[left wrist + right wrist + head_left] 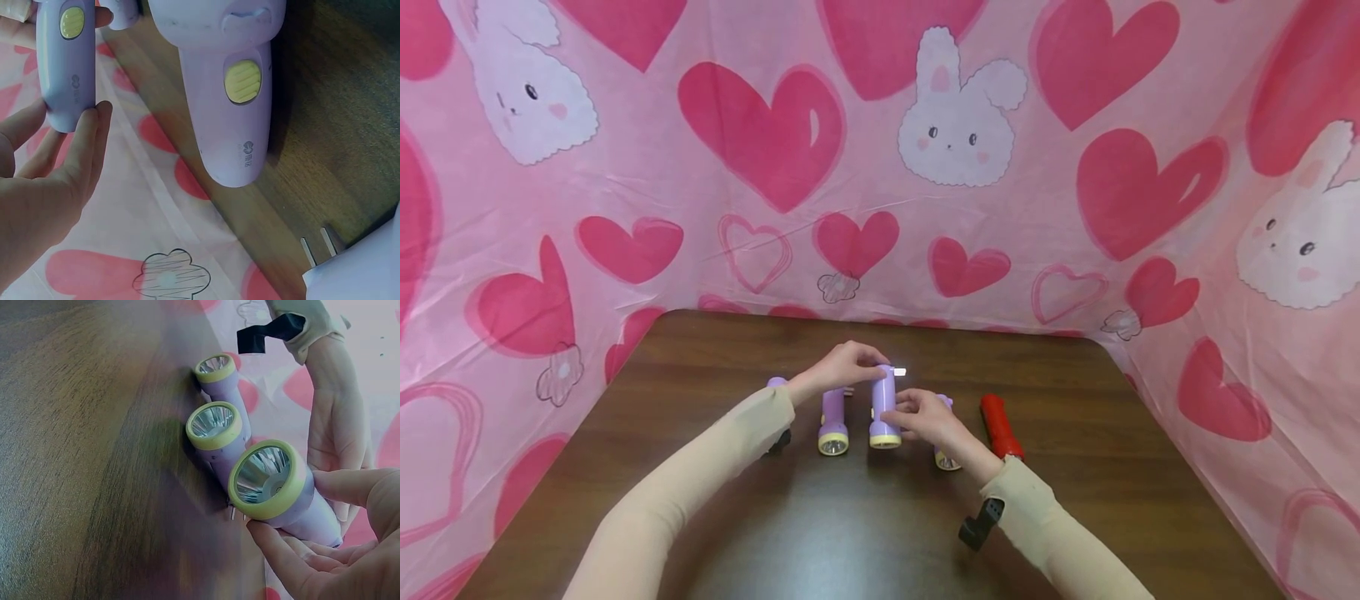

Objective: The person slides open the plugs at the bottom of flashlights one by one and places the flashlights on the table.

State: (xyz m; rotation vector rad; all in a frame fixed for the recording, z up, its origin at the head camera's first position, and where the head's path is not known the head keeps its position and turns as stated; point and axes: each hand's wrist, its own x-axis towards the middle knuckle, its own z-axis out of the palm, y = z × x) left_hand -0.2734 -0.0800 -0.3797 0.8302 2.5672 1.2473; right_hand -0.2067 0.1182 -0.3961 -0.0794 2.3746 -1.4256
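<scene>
Gripping the purple torch (pixel 884 406) at both ends, left hand (pixel 842 367) at its tail, right hand (pixel 925 417) near its lens, I judged it light, rigid, slick plastic.

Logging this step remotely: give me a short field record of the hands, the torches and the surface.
left hand: grips tail end of held purple torch
right hand: pinches its yellow-rimmed head end
held purple torch: between both hands, lens toward the person
other purple torches: one lying left of it, one partly hidden behind right hand
red torch: lying at the right, untouched
surface: dark wooden table
</scene>
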